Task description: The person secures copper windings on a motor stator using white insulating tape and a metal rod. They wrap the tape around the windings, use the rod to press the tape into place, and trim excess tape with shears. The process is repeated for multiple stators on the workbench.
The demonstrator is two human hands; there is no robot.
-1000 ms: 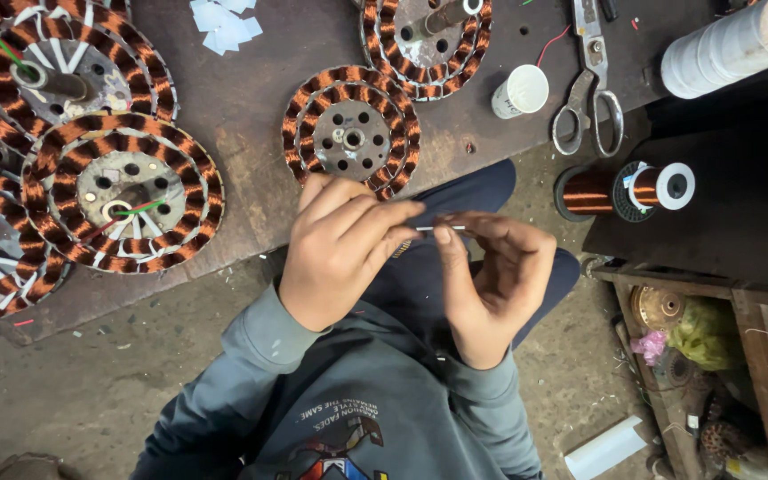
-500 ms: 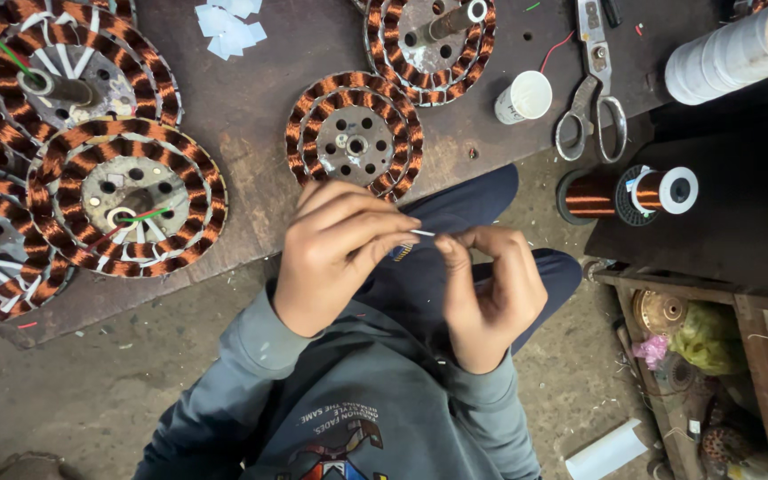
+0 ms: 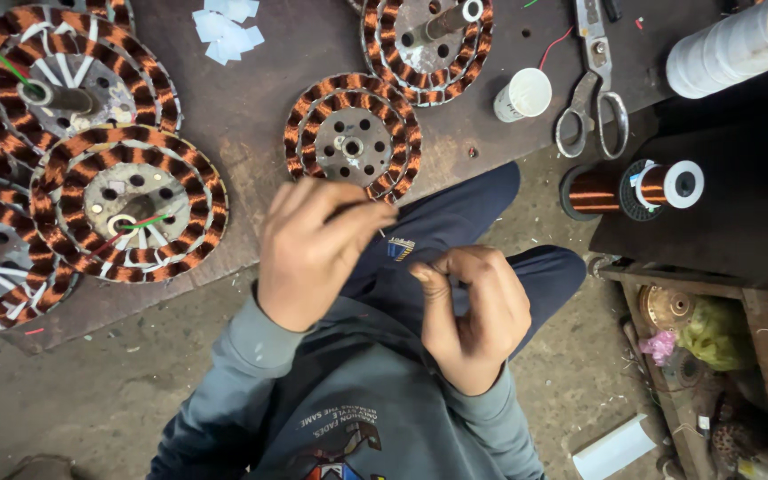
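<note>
- Against the frame from half a second ago, we see the left hand [image 3: 313,253] raised a little and pulled slightly away from the right hand [image 3: 473,311], so the gap between the two has widened; the view has also drifted a touch, and the windings on the counter [image 3: 251,133] sit in the same order.
- The left grip is pressed together at thumb and forefinger on something thin, a short dark sliver near the fingertips [image 3: 375,213]; we cannot tell whether it is wire, sleeve or a tool, since it is blurred and mostly hidden by the fingers.
- The right grip is curled shut, thumb against bent fingers; whatever it pinches is hidden inside the fist, so we cannot tell what it holds.
- The thin piece sits between the two hands, above the person's lap in dark blue trousers [image 3: 482,222], just below the counter's edge.
- Left of the hands, several copper-wound stators lie on the counter, the far-left ones cut off by the frame; the nearest large one [image 3: 131,200] carries a green and a red lead.
- Straight above the hands lies a smaller wound stator [image 3: 353,133], orange-brown coils around a grey perforated hub.
- Further right we see a white cup [image 3: 523,93], scissors [image 3: 590,107], a spool of copper wire [image 3: 628,188] and a white roll [image 3: 740,44], partly cut off.
</note>
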